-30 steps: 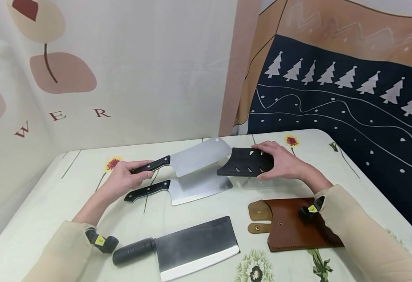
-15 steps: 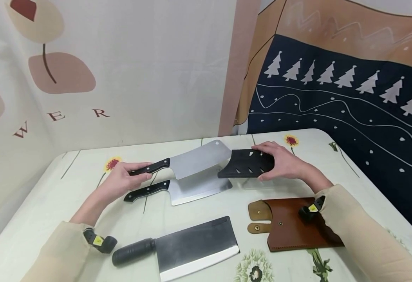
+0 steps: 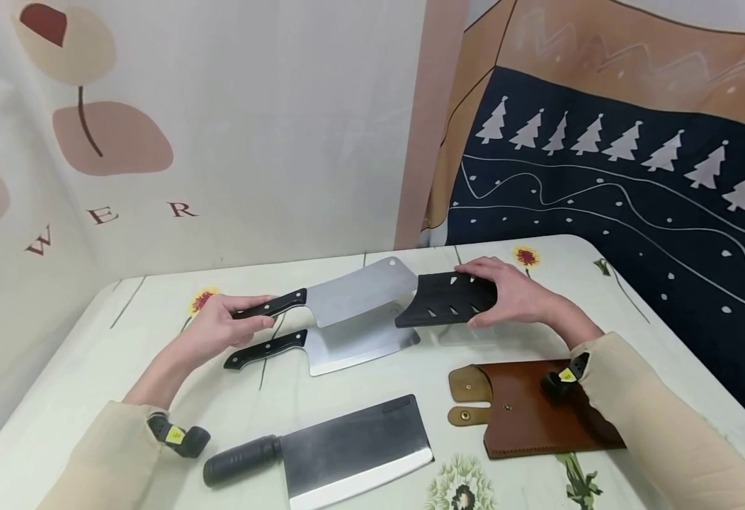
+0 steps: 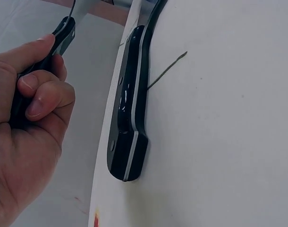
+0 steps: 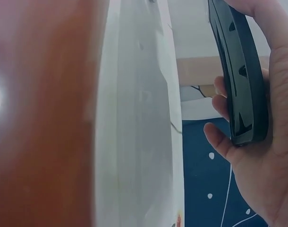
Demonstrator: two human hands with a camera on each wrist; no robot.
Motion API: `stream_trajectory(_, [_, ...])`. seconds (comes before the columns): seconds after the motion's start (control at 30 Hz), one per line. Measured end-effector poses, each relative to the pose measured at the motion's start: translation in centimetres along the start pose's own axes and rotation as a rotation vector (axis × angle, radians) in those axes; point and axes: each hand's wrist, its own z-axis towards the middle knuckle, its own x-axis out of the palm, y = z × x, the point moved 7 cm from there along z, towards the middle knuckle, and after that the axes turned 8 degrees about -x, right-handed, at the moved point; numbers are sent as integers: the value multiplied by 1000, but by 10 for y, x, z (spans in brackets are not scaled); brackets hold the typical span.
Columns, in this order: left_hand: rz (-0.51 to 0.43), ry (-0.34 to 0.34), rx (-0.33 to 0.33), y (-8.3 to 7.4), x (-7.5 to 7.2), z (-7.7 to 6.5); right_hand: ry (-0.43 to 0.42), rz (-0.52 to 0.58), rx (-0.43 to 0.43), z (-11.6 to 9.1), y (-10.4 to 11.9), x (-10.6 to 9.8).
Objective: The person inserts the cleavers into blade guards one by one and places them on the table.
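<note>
My left hand (image 3: 222, 329) grips the black riveted handle of a cleaver (image 3: 362, 290), its blade pointing right and raised over the table. My right hand (image 3: 513, 294) holds a black slotted blade guard (image 3: 445, 301) between thumb and fingers. The held cleaver's tip meets the guard's curved left edge in the head view. Below lies a second cleaver (image 3: 353, 347) with a similar handle, partly covered by the raised blade. From the left wrist, fingers curl round the held handle (image 4: 61, 38), beside the lying cleaver's handle (image 4: 130, 109). The right wrist view shows the guard (image 5: 243, 85) edge-on.
A larger dark-bladed cleaver (image 3: 356, 446) lies at the front. Right of it is a brown leather sheath (image 3: 525, 411) with two snap straps, partly under the right forearm. A clear plastic piece (image 3: 468, 336) lies below the right hand. Curtains hang behind the flowered tablecloth (image 3: 156, 312).
Both hands have sunk slightly, bringing the cleaver and the blade guard a little lower. The view has also shifted slightly. The things on the table stay in place.
</note>
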Motion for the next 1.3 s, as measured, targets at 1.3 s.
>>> stream_trajectory(1.3, [44, 136, 22, 11, 8, -2, 69, 40, -18, -11, 0, 10])
